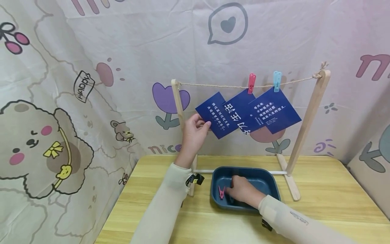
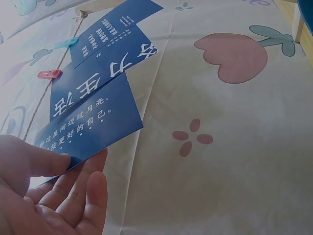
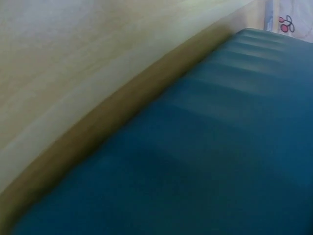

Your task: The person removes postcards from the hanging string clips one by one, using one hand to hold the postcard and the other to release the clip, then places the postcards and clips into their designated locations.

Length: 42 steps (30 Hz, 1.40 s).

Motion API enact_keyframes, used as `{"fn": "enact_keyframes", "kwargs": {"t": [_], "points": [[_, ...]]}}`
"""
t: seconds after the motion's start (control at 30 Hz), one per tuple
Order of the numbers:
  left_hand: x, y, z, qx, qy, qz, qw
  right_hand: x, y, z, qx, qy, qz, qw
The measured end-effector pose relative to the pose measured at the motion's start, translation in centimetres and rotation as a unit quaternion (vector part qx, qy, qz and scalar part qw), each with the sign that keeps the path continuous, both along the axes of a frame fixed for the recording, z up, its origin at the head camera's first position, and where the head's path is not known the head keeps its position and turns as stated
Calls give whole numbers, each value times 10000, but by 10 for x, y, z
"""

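Observation:
My left hand [image 1: 196, 131] pinches the lower left edge of a blue card [image 1: 218, 115] with white writing, thumb in front and fingers behind. That card's right side overlaps a second blue card [image 1: 236, 105], which hangs from the string by a red clothespin [image 1: 251, 83]. Further right, a light blue clothespin [image 1: 277, 81] holds a third blue card [image 1: 278, 112]. Down inside the dark blue basin [image 1: 275, 189] is my right hand [image 1: 243, 190], its fingers lowered beside a pink clothespin [image 1: 221, 192]. Its fingertips are mostly hidden, and I cannot tell whether they hold anything.
A twine string [image 1: 213, 85] runs between two wooden posts, the right post [image 1: 307, 125] rising from a flat foot. A white rod [image 1: 203, 171] joins the stand low down behind the basin. The wooden table [image 1: 146, 196] meets a patterned cloth backdrop [image 1: 137, 51].

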<state>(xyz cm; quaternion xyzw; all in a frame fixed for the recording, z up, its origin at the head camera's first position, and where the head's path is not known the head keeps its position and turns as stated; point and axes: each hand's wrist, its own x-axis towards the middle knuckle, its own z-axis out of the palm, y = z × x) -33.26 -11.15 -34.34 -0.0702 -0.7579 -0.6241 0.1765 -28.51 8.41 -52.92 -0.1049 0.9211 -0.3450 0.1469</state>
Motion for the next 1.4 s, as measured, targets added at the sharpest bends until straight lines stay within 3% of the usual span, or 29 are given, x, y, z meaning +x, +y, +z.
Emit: {"fn": "enact_keyframes", "kwargs": {"t": [0.2, 0.37, 0.63, 0.97, 1.13, 1.4], "points": [[0, 1, -2, 6, -67, 45, 10000, 8, 1, 12, 79, 292, -186, 9994], [0, 1, -5, -6, -82, 14, 10000, 18, 0, 24, 87, 868, -246, 9959], [1, -3, -9, -20, -69, -2, 10000, 36, 3, 23, -279, 1639, -193, 9859], [3, -5, -9, -26, 5, -93, 10000, 46, 15, 18, -1028, 2594, -593, 9585], [4, -5, -11, -32, 42, -110, 9999, 45, 19, 15, -1221, 2806, -572, 9503], [6, -6, -15, -139, 122, -136, 9997, 46, 23, 11, -1343, 2847, -591, 9473]]}}
